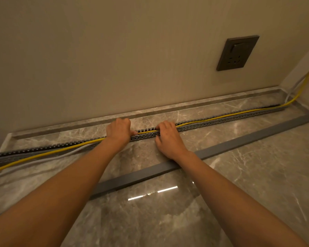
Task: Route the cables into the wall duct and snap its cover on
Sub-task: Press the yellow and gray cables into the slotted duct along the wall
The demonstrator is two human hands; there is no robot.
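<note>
A long grey slotted duct (221,121) lies on the marble floor along the wall, its top uncovered. A yellow cable (209,116) runs inside its right half and leaves it on the left, where it lies on the floor beside a white cable (48,158). My left hand (118,131) grips the yellow cable at the duct's middle. My right hand (168,138) sits just to its right, fingers curled over the duct's edge and the cable. The grey duct cover (239,139) lies loose on the floor in front of the duct, under my right wrist.
A dark wall socket (237,52) is set in the beige wall at the upper right. The cables climb the corner (305,81) at the far right. A marble skirting ledge (168,108) runs behind the duct. Glossy marble floor (168,211) lies in front.
</note>
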